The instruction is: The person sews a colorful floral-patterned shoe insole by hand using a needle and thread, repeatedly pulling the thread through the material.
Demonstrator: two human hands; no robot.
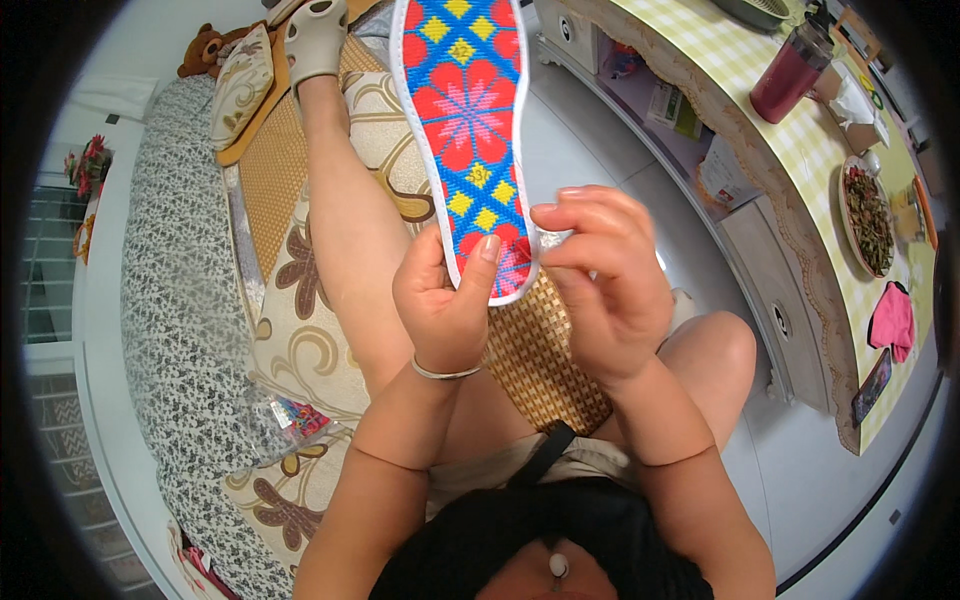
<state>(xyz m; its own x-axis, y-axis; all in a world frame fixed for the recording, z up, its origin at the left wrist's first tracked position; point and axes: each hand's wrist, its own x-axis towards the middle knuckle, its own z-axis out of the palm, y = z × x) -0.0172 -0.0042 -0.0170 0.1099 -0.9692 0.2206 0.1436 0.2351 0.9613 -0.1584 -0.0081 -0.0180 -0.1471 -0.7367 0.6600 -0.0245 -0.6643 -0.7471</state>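
Note:
An embroidered insole (470,125) with a white rim hangs in front of me, patterned with red and pink flowers, blue bands and yellow diamonds. My left hand (445,300) grips its lower end, thumb across the stitched face and fingers behind. Close to the insole's lower right edge is my right hand (610,270), its fingers curled in a pinch and slightly blurred. Something thin and pale shows near those fingertips, too small to name.
Below lies a woven mat (545,350) between my legs. A patterned sofa cushion (300,350) holds a small packet of colourful items (300,418). On the checkered table (700,30) at right are a dark red bottle (793,72), a plate of food (866,215), pink cloth (892,322) and phone (872,385).

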